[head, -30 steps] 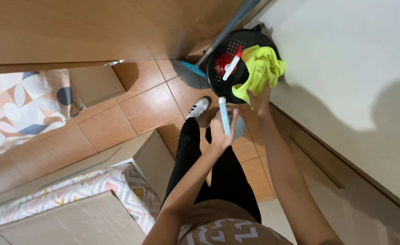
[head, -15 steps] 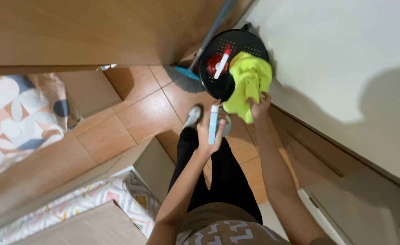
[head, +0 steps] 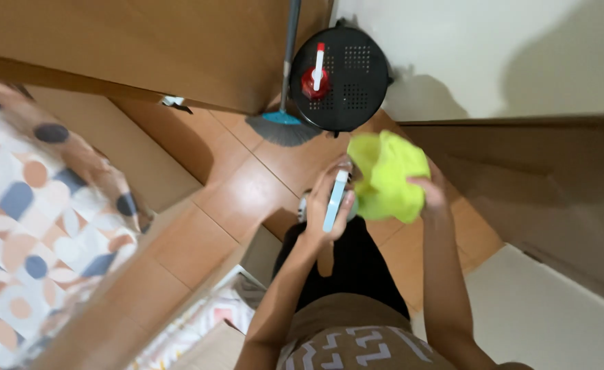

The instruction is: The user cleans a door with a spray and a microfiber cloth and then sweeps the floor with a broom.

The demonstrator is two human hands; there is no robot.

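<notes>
Home: tiled floor (head: 247, 199), broom (head: 285, 123), patterned bedding (head: 21, 226).

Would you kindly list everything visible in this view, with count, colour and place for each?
cloth: one, bright yellow-green, bunched in the right hand at centre
slim flat object: one, light blue and white, held upright in the left hand
round perforated bin: one, black, on the floor by the white wall, top centre
brush: one, red with a white handle, on the bin
broom: one, teal head, grey bristles, dark pole, beside the bin
floor tiles: many, orange-brown, centre
patterned fabric: one, cream with orange and blue shapes, left
wooden furniture: brown, top left
left hand: one, gripping the slim object
right hand: one, gripping the cloth
</notes>
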